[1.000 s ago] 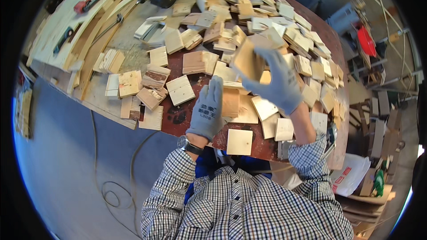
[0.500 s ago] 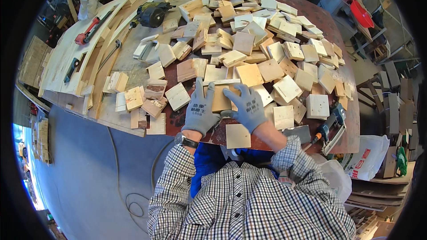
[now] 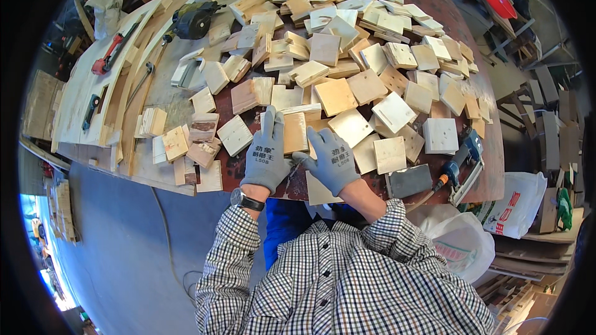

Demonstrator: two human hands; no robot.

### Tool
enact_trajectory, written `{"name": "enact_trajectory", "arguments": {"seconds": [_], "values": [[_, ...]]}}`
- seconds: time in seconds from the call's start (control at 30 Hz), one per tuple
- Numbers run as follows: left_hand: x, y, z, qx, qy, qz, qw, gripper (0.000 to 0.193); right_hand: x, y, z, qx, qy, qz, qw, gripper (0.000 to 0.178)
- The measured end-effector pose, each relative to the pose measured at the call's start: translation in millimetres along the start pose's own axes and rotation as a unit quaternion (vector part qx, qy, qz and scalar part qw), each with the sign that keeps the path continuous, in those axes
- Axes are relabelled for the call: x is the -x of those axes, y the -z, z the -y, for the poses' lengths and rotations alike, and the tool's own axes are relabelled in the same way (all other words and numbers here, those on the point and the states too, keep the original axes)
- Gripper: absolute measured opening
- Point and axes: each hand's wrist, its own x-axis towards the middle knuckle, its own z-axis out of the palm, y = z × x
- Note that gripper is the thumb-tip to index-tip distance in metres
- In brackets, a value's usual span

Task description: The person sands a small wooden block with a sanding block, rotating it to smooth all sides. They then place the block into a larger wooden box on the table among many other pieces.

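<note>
Both of my hands wear grey gloves with dark print, near the table's front edge. My left hand [image 3: 267, 154] lies with fingers stretched forward along the left side of a tan wooden block [image 3: 295, 133], the index finger touching it. My right hand [image 3: 331, 158] is at the block's lower right, index finger and thumb apart; whether it touches the block I cannot tell. A thin pale wood strip [image 3: 302, 110] lies across the block's far end. Under my right wrist, a square wooden piece [image 3: 318, 192] at the table's edge is partly covered.
Square wooden blocks [image 3: 326, 49] are heaped over the dark red table [image 3: 456, 15]. A nail gun [image 3: 459, 164] and a dark grey plate [image 3: 410, 181] lie at the right. Leftward are a black tool [image 3: 194, 20], a red-handled tool [image 3: 110, 56] and long boards [image 3: 71, 90]. White bags [image 3: 515, 201] hang below.
The view has shifted slightly. My right hand has drawn left and nearer to me, now covering part of the front square piece. My left hand keeps by the tan block.
</note>
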Motion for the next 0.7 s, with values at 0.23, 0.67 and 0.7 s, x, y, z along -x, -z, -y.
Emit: {"name": "enact_trajectory", "arguments": {"seconds": [0.23,0.67,0.7], "values": [[-2,6,-7,0.076,0.008,-0.009,0.997,0.117,-7,7,26,-0.380,-0.252,0.011,0.890,0.049],[1,17,-8,0.086,0.005,0.007,0.996,0.105,-132,50,-41,-0.203,-0.125,-0.024,0.971,0.037],[2,15,-7,0.084,0.002,-0.001,0.996,0.105,-148,38,-39,-0.170,-0.104,0.015,0.980,0.039]]}}
